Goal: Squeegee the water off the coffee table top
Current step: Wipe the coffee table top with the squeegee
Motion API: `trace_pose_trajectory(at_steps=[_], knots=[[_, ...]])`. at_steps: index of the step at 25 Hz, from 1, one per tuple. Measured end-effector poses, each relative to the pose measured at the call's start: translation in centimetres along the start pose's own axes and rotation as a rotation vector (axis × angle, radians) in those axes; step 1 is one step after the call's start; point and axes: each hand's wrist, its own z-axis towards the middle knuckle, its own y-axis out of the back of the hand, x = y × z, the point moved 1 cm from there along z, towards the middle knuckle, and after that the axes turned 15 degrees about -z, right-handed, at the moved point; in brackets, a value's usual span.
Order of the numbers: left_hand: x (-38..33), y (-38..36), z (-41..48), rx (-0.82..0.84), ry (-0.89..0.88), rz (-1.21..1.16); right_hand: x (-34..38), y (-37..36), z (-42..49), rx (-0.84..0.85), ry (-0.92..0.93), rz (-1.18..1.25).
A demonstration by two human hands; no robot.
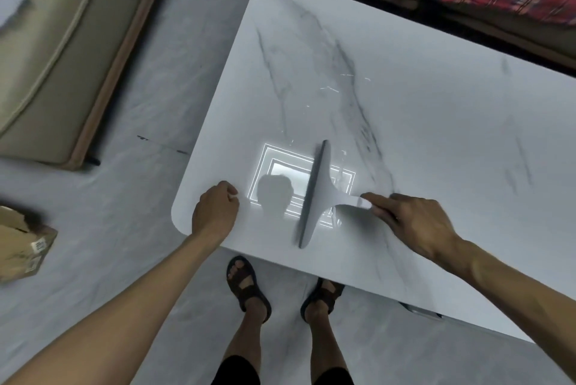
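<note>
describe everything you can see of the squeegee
The squeegee is pale grey, plastic-looking and T-shaped: a long straight blade with a darker edge, flaring into a short handle. It rests on the white marble-look coffee table near its front edge, over a bright ceiling-light reflection. The right hand holds the handle; the left hand does not touch it.

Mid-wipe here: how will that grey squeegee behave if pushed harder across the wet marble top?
The squeegee looks like thin moulded plastic, so probably light. Its long blade lies flat on the coffee table top, so it should slide, not roll. The right hand holds only the narrow handle end, so on the glossy surface it may twist.
</note>
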Motion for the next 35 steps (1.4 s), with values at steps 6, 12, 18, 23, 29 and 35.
trace_pose_trajectory(at_steps=[6,12,18,23,29,35], knots=[[4.1,6.2,1.9,-0.158,0.053,-0.055,14.3,2.2,8.8,0.070,0.434,0.035],[6.8,7.6,3.8,-0.174,0.098,0.004,20.0,1.5,16.1,0.043,0.553,-0.007],[1.7,3.4,5.0,-0.080,0.109,-0.064,8.3,1.5,18.2,0.037,0.383,0.024],[-5.9,-1.8,7.0,0.002,0.098,-0.066,-6.5,0.9,14.6,0.037,0.171,0.089],[-12.2,-6.4,8.4,0.058,0.081,-0.106,-15.3,0.9,9.9,0.042,0.027,0.027],[-12.9,-5.2,10.3,-0.059,0.114,-0.223,-12.4,5.2,17.0,-0.005,-0.030,0.157]])
